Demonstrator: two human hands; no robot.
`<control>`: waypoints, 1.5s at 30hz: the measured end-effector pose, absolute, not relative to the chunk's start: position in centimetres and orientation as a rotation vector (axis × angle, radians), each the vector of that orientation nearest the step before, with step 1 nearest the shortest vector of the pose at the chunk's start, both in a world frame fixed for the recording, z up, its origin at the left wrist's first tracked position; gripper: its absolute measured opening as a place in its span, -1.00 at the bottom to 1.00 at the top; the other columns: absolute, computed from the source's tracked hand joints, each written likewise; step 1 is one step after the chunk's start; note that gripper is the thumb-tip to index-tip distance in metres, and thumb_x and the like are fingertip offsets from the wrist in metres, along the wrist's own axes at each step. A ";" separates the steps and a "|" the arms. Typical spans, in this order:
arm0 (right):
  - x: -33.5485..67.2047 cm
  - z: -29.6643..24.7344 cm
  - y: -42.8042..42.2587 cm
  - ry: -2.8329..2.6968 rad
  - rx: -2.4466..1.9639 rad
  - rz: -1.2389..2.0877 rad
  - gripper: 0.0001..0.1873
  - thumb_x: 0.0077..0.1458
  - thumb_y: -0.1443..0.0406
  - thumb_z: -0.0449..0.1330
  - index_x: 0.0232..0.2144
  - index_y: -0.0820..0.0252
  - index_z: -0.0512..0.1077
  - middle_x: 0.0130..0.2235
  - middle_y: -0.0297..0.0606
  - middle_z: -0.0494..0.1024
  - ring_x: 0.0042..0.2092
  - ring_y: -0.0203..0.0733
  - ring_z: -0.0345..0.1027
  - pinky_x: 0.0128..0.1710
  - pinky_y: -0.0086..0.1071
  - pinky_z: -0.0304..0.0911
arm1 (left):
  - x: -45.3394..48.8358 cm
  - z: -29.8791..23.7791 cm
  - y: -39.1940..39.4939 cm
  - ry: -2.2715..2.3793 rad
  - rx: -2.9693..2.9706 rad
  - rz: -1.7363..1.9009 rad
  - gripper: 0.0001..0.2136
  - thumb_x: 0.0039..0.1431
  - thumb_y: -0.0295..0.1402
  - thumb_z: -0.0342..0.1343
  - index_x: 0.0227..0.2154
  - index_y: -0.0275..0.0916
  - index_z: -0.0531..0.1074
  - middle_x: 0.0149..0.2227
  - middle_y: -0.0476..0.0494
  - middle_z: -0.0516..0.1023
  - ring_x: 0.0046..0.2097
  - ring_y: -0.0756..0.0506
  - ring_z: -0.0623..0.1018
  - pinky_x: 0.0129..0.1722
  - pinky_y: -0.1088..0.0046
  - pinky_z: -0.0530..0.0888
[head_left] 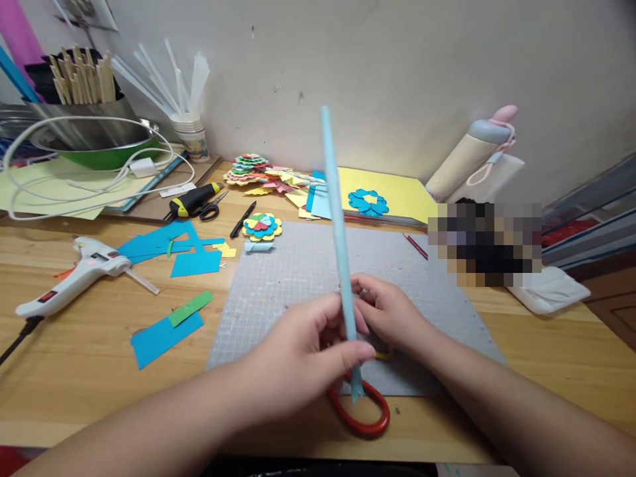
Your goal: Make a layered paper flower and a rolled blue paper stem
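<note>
A long, thin light-blue paper tube point(338, 218) stands nearly upright in my left hand point(313, 344), its thumb and fingers closed around the lower part. The tube's bottom end is cut or frayed into small points. My right hand point(392, 311) is just behind the tube, its fingers curled in close to it and to the left fingertips; what they hold, if anything, is hidden. Below the hands, a red scissor handle point(368, 430) lies at the front edge of the grey cutting mat point(278, 298). A small yellow-edged object point(381, 356) shows partly under the right hand.
On the left lie a white glue gun point(94, 271), blue paper pieces point(166, 338) and a green strip point(191, 308). Behind the mat are a layered paper flower point(262, 226), a black pen point(243, 218) and a blue paper flower point(368, 202) on yellow paper point(397, 182).
</note>
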State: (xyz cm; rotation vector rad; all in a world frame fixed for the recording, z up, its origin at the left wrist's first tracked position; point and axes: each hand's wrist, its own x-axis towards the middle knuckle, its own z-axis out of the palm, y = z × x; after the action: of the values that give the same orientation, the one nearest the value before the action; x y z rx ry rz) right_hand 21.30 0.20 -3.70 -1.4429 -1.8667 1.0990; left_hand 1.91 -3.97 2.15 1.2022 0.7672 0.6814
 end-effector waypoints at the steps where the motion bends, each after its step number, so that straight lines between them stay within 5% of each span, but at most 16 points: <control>1: 20.9 -3.5 0.1 -1.770 -1.419 1.252 -0.74 0.05 0.21 0.18 -0.17 0.11 0.42 -0.40 -0.34 0.48 -0.39 -0.20 0.35 -0.39 -0.34 0.25 | 2.1 1.9 -4.3 0.782 1.267 0.656 -0.87 0.09 -0.32 0.16 -0.35 -0.24 0.35 -0.46 0.02 0.38 -0.46 0.03 0.38 -0.50 0.51 0.34; 7: 19.3 -2.1 1.7 -1.315 -1.386 1.811 -0.66 -0.19 0.12 0.36 -0.45 0.20 0.37 -0.62 -0.42 0.38 -0.60 -0.36 0.19 -0.62 -0.47 0.07 | 2.6 1.1 -5.1 0.917 1.573 0.539 -0.91 0.11 -0.34 0.15 -0.36 -0.24 0.41 -0.45 0.01 0.40 -0.39 -0.02 0.35 -0.38 0.42 0.30; 13: 17.9 -2.1 4.7 -1.390 -1.390 1.629 -0.77 -0.22 0.24 0.41 -0.51 0.22 0.46 -0.63 -0.43 0.38 -0.63 -0.44 0.05 -0.68 -0.51 -0.13 | 2.6 0.8 -4.9 0.950 1.540 0.483 -0.87 0.13 -0.28 0.14 -0.34 -0.23 0.42 -0.47 0.01 0.38 -0.42 -0.03 0.34 -0.42 0.42 0.28; 18: 15.6 -2.0 6.1 -1.440 -1.295 1.635 -0.82 -0.18 0.31 0.39 -0.43 0.23 0.55 -0.57 -0.37 0.43 -0.56 -0.39 0.14 -0.65 -0.52 -0.05 | 2.7 0.3 -4.7 1.003 1.471 0.569 -0.86 0.12 -0.28 0.15 -0.36 -0.23 0.36 -0.55 0.06 0.33 -0.49 0.00 0.33 -0.49 0.46 0.24; 23: 14.7 -0.7 5.7 -1.321 -1.178 1.671 -0.72 0.04 0.15 0.27 -0.21 0.16 0.55 -0.17 -0.21 0.53 -0.38 -0.35 0.31 -0.55 -0.52 0.15 | 2.4 -0.2 -4.0 0.962 1.430 0.685 -0.86 0.16 -0.27 0.11 -0.33 -0.22 0.33 -0.51 0.05 0.33 -0.47 0.00 0.34 -0.47 0.45 0.28; 27: 16.5 0.7 3.3 -1.002 -0.968 1.902 -0.48 0.02 -0.11 0.17 -0.32 0.24 0.52 -0.44 -0.28 0.43 -0.57 -0.40 0.16 -0.69 -0.53 0.00 | 2.3 -0.5 -3.4 0.966 1.383 0.827 -0.85 0.20 -0.26 0.07 -0.28 -0.24 0.37 -0.42 -0.01 0.36 -0.37 -0.01 0.35 -0.37 0.44 0.31; 34: 19.6 1.1 1.2 -0.902 -1.025 1.622 -0.73 -0.07 0.19 0.37 -0.44 0.20 0.39 -0.49 -0.42 0.37 -0.65 -0.51 0.05 -0.75 -0.61 -0.11 | 2.4 -0.3 -2.9 0.826 0.968 0.597 -0.60 0.10 0.08 0.01 -0.39 -0.22 0.30 -0.57 0.06 0.38 -0.67 0.09 0.20 -0.71 0.56 0.08; 45: 19.8 0.1 1.8 -0.833 -1.025 1.523 -0.66 -0.13 0.13 0.40 -0.40 0.17 0.40 -0.44 -0.40 0.41 -0.60 -0.48 0.14 -0.72 -0.60 -0.03 | 2.3 -0.1 -2.7 0.967 1.206 0.604 -0.68 0.14 -0.09 0.05 -0.51 -0.26 0.37 -0.63 0.05 0.35 -0.61 0.08 0.19 -0.59 0.54 0.12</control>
State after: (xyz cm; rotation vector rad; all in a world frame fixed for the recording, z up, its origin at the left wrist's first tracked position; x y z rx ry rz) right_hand 19.84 1.78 0.05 -1.0254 -0.8331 1.5230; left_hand 2.35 -2.71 -0.12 1.2059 0.9672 0.6041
